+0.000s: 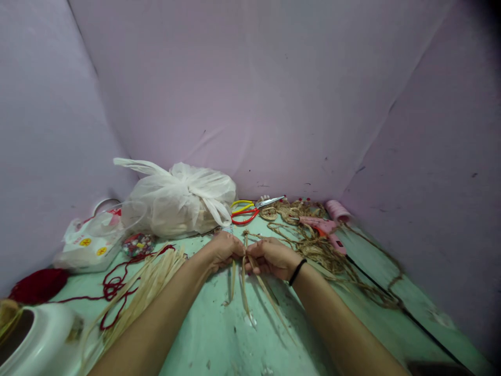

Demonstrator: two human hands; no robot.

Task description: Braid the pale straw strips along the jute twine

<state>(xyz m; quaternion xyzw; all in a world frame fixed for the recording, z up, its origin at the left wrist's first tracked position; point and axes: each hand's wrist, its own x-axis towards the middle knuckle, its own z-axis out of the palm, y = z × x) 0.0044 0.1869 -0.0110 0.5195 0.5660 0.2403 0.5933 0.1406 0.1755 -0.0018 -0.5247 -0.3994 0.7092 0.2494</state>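
At the centre of the frame, the left hand (224, 250) and the right hand (270, 257) meet almost knuckle to knuckle, both closed in a narrow pinch on a few pale strips (243, 284). The strips fan downward from the fingers onto the green counter (219, 334), and their short upper ends stick up between the two hands. A black band (297, 271) circles the right wrist.

At lower left lies a loose bundle of similar strips (151, 282), with red yarn (115, 286) trailing across it from a red ball (39, 284) at the left edge. A white container (37, 339) sits in the bottom left corner. Behind the hands are a knotted white plastic bag (183, 201), a smaller printed bag (92, 241) and scissors (254, 209). To the right of centre, brown twine (313, 248) lies tangled, with a pink glue gun (323, 228) on it.
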